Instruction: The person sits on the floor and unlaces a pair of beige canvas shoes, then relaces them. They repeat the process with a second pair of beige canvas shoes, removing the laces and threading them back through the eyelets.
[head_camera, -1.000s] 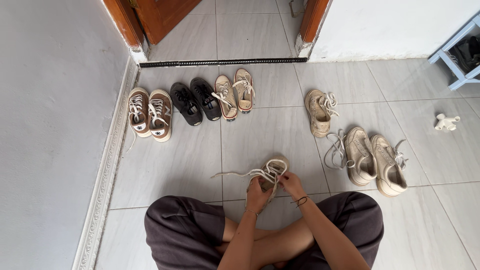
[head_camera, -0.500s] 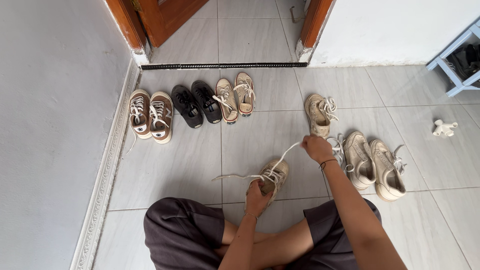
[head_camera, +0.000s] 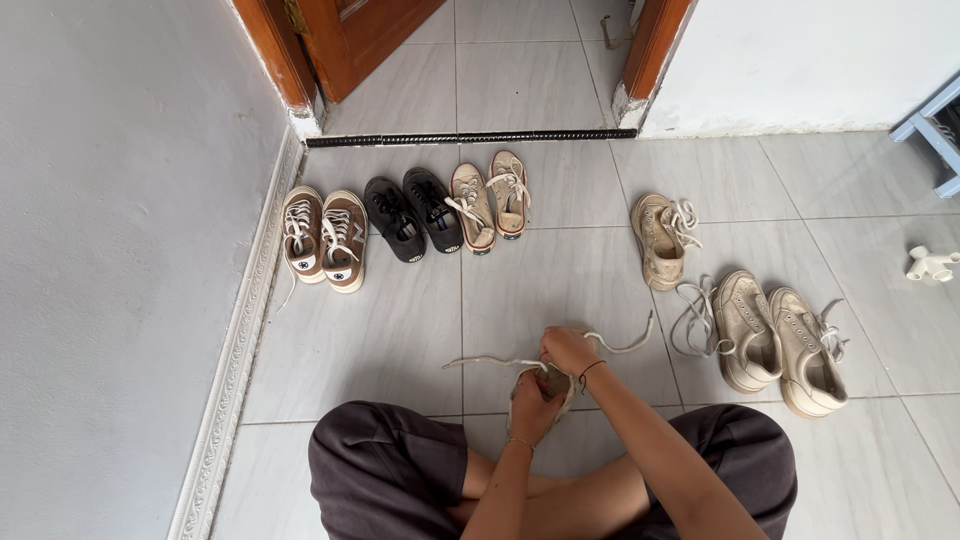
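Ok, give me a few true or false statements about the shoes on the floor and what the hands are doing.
1. Both hands are on one shoe in front of the crossed legs. True: the left hand and right hand are at its laces.
2. The black pair stands between the brown pair and a beige pair. True.
3. The single shoe near the doorway is black. False: it is beige.
4. The pair to the person's right is neatly tied. False: its laces lie loose on the tiles.
5. The door is wooden. True.
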